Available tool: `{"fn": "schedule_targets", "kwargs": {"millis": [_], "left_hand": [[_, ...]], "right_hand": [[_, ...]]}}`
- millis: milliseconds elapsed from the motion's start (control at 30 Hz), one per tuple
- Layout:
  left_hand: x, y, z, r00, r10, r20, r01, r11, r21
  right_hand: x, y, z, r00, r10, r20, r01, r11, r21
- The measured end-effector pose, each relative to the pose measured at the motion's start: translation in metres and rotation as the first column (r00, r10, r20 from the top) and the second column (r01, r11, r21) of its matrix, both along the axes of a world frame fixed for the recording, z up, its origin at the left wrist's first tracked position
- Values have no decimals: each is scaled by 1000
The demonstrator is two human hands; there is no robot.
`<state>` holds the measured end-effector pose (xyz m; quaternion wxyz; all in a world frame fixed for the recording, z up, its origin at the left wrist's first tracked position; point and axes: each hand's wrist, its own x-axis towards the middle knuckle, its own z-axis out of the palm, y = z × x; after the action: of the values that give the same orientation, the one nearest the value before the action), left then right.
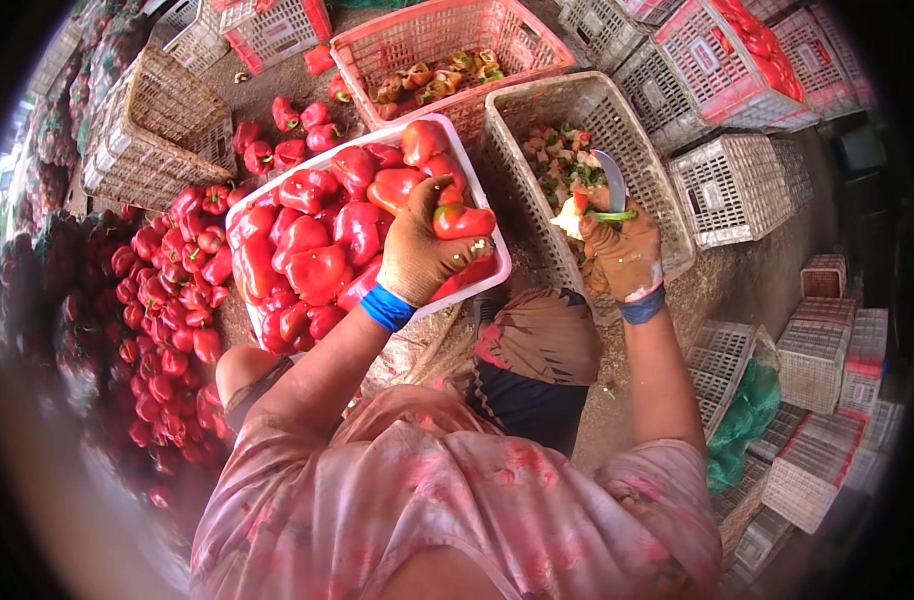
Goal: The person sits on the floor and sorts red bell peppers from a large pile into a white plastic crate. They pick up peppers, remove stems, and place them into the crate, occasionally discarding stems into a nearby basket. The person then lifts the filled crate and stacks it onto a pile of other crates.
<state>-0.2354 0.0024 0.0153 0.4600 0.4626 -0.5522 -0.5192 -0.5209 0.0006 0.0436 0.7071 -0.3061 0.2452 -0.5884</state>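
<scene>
My left hand [416, 259], in a tan work glove with a blue cuff, grips a red bell pepper [463, 222] with a greenish patch. It is above a white-rimmed crate [504, 262] heaped with red bell peppers [318, 274]. In my right hand [628, 255], also gloved, are a curved metal blade [612, 180] and a cut pepper core [569, 219] with its green stem [613, 217]. The blade's handle is hidden in the glove. Below that hand stands a dirty plastic crate [658, 176] holding pepper cores and trimmings [554, 157].
At the left a large pile of red peppers [172, 315] covers the floor, beside a worn crate [157, 161]. A pink crate [457, 37] with discoloured pepper pieces is ahead. Stacked crates [716, 67] stand at the right, and green netting [749, 424] hangs over others.
</scene>
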Motion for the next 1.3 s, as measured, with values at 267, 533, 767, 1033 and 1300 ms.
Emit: {"fn": "schedule_targets", "kwargs": {"millis": [267, 533, 767, 1033, 1300], "left_hand": [[-7, -4, 8, 992, 16, -127, 10, 979, 204], [-45, -4, 16, 883, 93, -461, 118, 905, 409], [-23, -18, 17, 803, 69, -593, 208, 899, 386], [24, -22, 13, 968, 247, -49, -241, 965, 102], [45, -1, 49, 898, 163, 409, -128, 986, -110]], "right_hand": [[11, 14, 38, 213, -515, -830, -95, 835, -542], [60, 5, 64, -141, -524, -840, -431, 797, -424], [92, 9, 25, 676, -161, -719, -35, 968, -249], [14, -7, 15, 705, -290, -647, 396, 918, 20], [65, 4, 37, 490, 35, -871, 229, 959, 167]]}}
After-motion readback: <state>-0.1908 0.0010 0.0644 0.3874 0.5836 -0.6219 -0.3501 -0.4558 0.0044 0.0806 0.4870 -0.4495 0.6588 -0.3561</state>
